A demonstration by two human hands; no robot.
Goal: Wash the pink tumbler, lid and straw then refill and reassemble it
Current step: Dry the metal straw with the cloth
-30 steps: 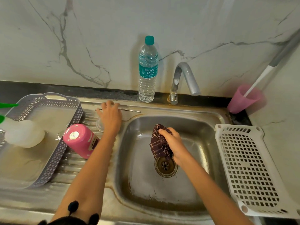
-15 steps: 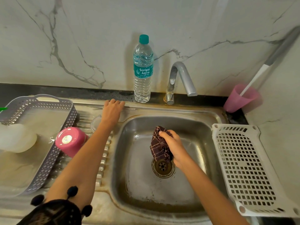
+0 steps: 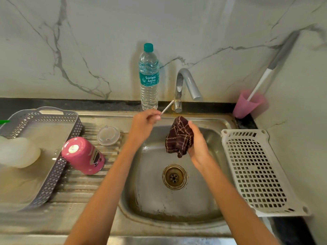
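Left hand (image 3: 144,121) has lifted the straw (image 3: 167,107) off the drainboard's back edge and now pinches it over the sink (image 3: 177,206), just beside the cloth (image 3: 178,137) gripped in the right hand (image 3: 198,144). Straw scrub looks next. Tumbler (image 3: 83,155) and lid (image 3: 108,135) sit on the drainboard.

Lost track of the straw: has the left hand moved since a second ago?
Yes. The left hand went right, from the draining board by the lid to in front of the water bottle, now pinching the straw.
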